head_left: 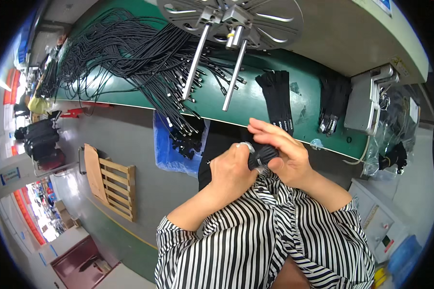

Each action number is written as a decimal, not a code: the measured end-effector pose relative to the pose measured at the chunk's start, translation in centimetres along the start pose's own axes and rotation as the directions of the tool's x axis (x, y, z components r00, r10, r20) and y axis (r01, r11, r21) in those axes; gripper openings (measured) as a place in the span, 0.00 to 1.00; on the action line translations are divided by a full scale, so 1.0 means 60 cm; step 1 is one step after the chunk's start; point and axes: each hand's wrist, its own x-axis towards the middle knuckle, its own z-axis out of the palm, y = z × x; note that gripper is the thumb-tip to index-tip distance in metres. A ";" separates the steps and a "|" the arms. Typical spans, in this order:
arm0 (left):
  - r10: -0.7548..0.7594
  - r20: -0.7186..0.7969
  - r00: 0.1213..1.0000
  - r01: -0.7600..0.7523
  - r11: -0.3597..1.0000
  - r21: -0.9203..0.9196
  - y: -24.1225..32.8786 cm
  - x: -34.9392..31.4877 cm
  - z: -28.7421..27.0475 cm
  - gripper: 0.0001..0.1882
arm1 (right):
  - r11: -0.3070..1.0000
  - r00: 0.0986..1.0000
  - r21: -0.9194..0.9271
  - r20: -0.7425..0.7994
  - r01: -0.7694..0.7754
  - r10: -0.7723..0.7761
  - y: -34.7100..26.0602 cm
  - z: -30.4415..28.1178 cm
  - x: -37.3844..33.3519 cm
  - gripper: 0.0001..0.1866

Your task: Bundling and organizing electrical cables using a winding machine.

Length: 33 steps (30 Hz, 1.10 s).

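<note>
In front of my striped shirt, a small coiled bundle of black cable is held close to my body. My left hand is closed around its left side. Alongside it, my right hand has its fingers stretched out flat above the bundle, with the thumb beside it; whether the palm touches it is hard to tell. A light strap or plug end shows at the left fist, too small to make out. Beyond my hands, a row of flat black straps hangs over the bench edge.
Many loose black cables with metal plugs cover the left of the green bench. Two metal rods jut toward me from a round winding disc. More black straps lie rightward. A blue-lined bin stands below; a wooden pallet is left.
</note>
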 end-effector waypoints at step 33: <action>-0.046 0.267 0.963 0.201 0.782 -0.590 -0.239 -0.122 -0.086 0.13 | 0.841 0.983 -0.539 0.175 0.049 0.055 0.033 0.260 0.039 0.21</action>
